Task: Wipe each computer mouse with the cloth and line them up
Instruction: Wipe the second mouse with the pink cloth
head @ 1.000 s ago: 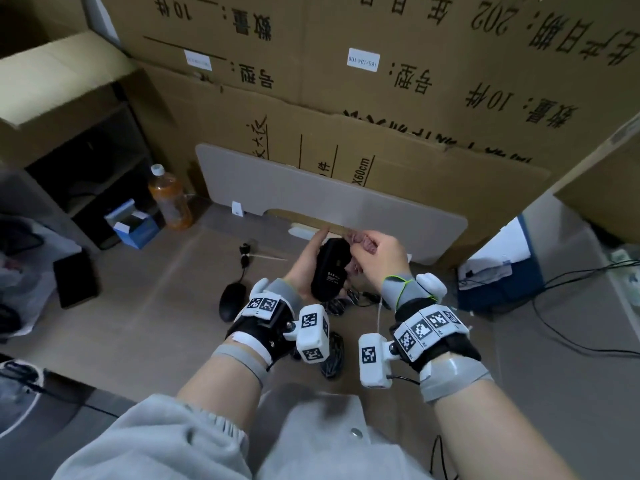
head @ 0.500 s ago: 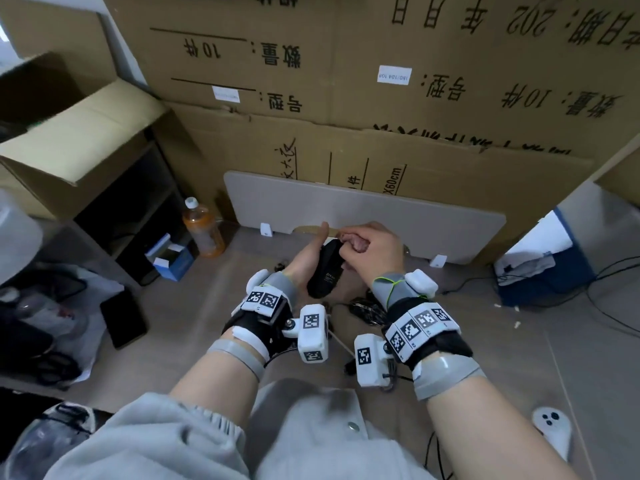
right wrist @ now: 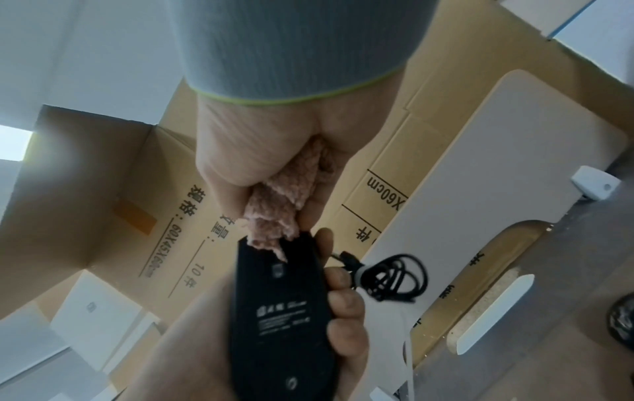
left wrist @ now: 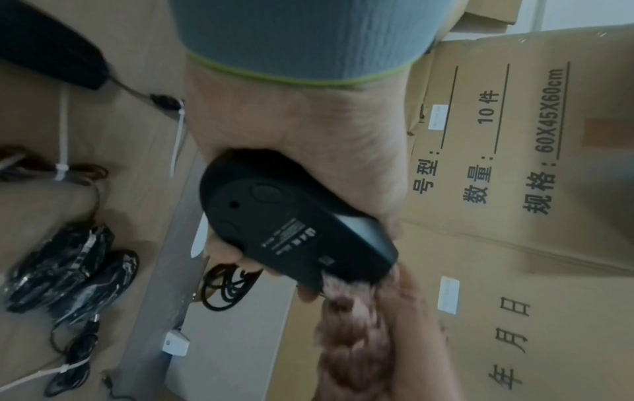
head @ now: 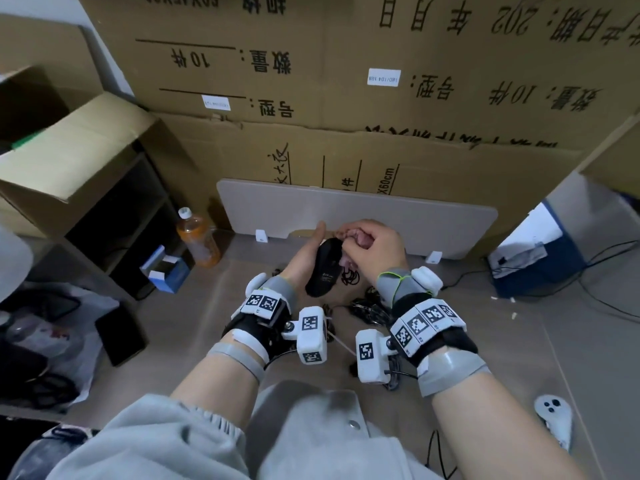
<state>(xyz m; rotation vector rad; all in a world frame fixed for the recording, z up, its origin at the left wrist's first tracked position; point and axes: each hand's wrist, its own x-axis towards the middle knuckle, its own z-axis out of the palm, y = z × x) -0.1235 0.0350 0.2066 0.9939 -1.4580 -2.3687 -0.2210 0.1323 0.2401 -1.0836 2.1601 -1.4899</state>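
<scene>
Close in front of us, our left hand holds the black mouse above the desk, underside up, fingers curled round its side. Our right hand is closed on the pink cloth, which touches the mouse's front end. The mouse looks light, hard and smooth, so it may slip; gripping its sides seems safest. Its coiled cable dangles beyond.
</scene>
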